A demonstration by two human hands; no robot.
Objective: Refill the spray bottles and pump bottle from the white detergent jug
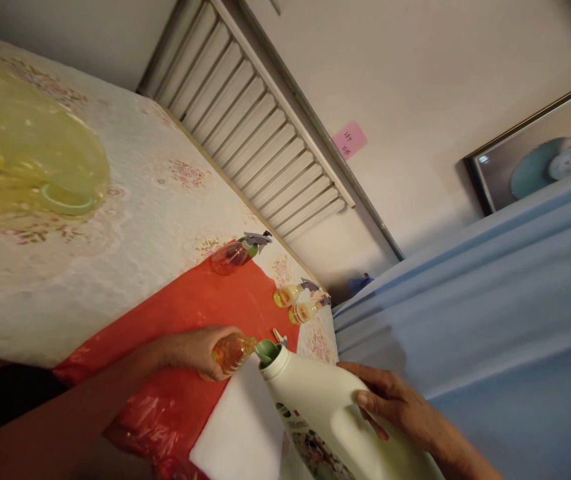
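My left hand [202,353] is wrapped round a small clear bottle [232,353] with amber liquid in it. My right hand [395,403] grips the handle of a large pale detergent jug [335,400], which is tilted. The jug's green pouring spout [267,352] meets the small bottle's mouth; whether liquid is flowing between them I cannot tell. Behind the jug's neck, a trigger spray head [279,337] partly shows. Farther off lie a pinkish spray bottle [230,257] and two yellow spray bottles [288,295].
A red plastic sheet [190,307] covers part of the floral tablecloth [135,267]. A white block or board [240,427] is beside the jug. A yellow plastic bag [25,147] lies at left. Beyond are a slatted metal rack [250,120], a blue curtain [475,300] and a framed picture [540,147].
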